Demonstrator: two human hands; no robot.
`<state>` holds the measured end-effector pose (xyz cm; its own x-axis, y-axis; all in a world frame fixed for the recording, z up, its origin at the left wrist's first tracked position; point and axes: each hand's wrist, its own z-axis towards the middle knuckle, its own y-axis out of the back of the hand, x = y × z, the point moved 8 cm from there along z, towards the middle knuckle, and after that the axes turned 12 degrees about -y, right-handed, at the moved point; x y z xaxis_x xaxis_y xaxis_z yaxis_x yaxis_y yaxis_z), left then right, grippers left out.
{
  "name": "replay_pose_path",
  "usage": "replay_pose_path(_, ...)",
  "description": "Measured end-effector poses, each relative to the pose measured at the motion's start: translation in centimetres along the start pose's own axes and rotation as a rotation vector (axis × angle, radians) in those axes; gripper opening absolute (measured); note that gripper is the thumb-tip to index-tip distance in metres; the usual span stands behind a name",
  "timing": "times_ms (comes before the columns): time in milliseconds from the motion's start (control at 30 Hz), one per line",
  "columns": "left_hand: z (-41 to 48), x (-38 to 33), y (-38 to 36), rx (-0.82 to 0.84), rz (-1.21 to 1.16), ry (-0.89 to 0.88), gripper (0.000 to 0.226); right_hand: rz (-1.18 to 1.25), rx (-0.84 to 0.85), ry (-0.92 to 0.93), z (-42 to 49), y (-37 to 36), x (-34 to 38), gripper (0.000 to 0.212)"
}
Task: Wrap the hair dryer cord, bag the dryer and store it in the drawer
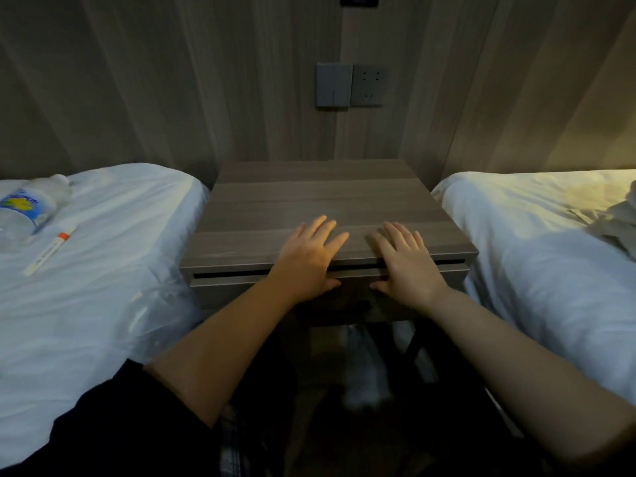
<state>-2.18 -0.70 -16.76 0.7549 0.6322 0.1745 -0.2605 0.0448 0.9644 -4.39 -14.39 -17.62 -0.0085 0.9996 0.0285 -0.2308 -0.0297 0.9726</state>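
Note:
A grey wood-grain nightstand (pixel 309 197) stands between two beds. Its drawer (pixel 227 285) sits under the top, pushed in with only a thin dark gap showing. My left hand (pixel 308 258) lies flat on the front edge of the top, fingers spread, palm over the drawer front. My right hand (pixel 407 261) rests the same way a little to the right. Neither hand holds anything. No hair dryer, cord or bag shows on the nightstand. A clear plastic bag (pixel 155 315) lies on the left bed's edge beside the drawer.
White bed (pixel 103 270) on the left carries a water bottle (pixel 25 210) and a white pen-like stick with an orange band (pixel 51 249). Another white bed (pixel 537 249) lies right, with crumpled cloth (pixel 619 222). A wall switch and socket (pixel 351 85) sit above the nightstand.

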Motion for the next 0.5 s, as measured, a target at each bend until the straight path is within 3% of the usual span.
replay_pose_path(133, 0.8, 2.3, -3.2, 0.217, -0.109, 0.091, 0.097, -0.038, 0.126, 0.022, 1.5, -1.5, 0.0, 0.098)
replay_pose_path(500, 0.9, 2.3, -4.1, 0.058, -0.025, 0.105, 0.079, 0.026, -0.148, -0.017, 1.4, -2.3, -0.5, 0.085)
